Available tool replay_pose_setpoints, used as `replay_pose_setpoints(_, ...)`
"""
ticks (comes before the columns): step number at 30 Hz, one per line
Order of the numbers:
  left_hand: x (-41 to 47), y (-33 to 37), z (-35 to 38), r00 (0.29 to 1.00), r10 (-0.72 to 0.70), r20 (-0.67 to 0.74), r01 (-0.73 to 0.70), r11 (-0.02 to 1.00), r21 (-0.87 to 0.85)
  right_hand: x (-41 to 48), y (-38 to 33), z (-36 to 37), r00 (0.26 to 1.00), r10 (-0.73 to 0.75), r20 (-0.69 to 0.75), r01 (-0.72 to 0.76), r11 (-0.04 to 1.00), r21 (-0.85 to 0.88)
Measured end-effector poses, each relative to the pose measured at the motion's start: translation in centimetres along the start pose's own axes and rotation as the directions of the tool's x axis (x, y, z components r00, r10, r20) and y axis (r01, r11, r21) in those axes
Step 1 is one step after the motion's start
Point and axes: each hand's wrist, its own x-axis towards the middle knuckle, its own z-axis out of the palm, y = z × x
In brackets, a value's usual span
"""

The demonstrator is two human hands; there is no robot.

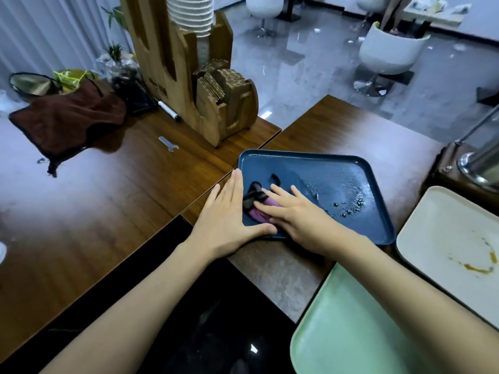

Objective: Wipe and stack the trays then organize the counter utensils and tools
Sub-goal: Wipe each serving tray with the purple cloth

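A dark blue tray [337, 168] lies on the counter, wet with droplets and small green specks on its right half. My right hand [294, 211] presses flat on a purple and black cloth [256, 203] at the tray's left side. My left hand [229, 211] lies open against the tray's near-left corner, with the thumb along its front rim. A pale green tray [351, 333] sits at the bottom right. A cream tray [445, 238] with a yellow-brown smear lies to the right. A small metal wrench [168, 143] and a marker pen [169, 110] lie on the wooden counter.
A wooden holder [205, 85] with stacked white cups and cardboard sleeves stands behind the blue tray. A brown towel [67, 122] lies at the far left next to a strainer [31, 85]. A steel canister [480, 157] stands at the right edge. White chairs are on the floor beyond.
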Motion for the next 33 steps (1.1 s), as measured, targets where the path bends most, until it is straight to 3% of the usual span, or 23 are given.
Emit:
replay_pose_setpoints(11, 0.0, -0.4, -0.8, 0.996, 0.017, 0.09, -0.024, 0.997, 0.078, -3.1, 3.8, -1.2, 0.976, 0.216, -0.003, -0.215, 0.974, -0.064)
replay_pose_setpoints(20, 1.7, -1.3, -1.1, 1.0, -0.009, -0.014, 0.01, 0.998, 0.057, 1.5, 4.3, -1.8, 0.962, 0.272, -0.03, -0.273, 0.96, -0.053)
replay_pose_setpoints(27, 1.7, -1.8, -0.9, 0.999, 0.019, -0.035, -0.018, 0.999, 0.041, 3.4, -1.7, 0.1, 0.995, 0.084, 0.053, -0.084, 0.996, -0.014)
replay_pose_setpoints(33, 1.7, -1.9, -0.9, 0.999, 0.009, -0.048, -0.007, 0.998, 0.057, 1.9, -0.5, -0.4, 0.988, 0.149, 0.039, -0.147, 0.988, -0.052)
